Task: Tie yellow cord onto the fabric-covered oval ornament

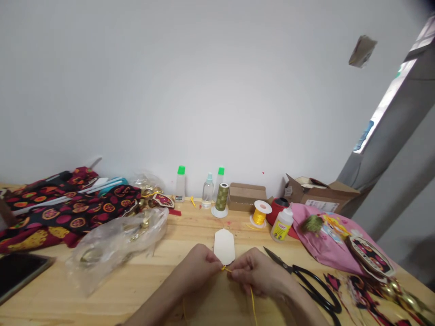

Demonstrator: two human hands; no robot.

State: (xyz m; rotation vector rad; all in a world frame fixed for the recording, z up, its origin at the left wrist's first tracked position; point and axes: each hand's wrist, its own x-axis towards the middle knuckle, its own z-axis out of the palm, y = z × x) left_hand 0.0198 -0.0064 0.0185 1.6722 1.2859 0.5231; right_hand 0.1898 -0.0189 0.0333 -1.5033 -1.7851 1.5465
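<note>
A pale, tag-shaped piece (224,246) with cut corners lies flat on the wooden table in front of me. Yellow cord (253,304) is knotted or looped at its near end. My left hand (203,265) pinches the cord close to that end, beside the tag's lower left corner. From the other side my right hand (253,270) pinches the cord between thumb and fingers, and a length of it hangs down toward the table's front. The exact shape of the knot is too small to make out.
Black-handled scissors (306,280) lie right of my right hand. Behind stand a glue bottle (282,224), a yellow cord spool (260,215) and a green thread spool (222,199). A plastic bag (118,244) and patterned fabric (84,208) lie left; a pink pouch (316,240) lies right.
</note>
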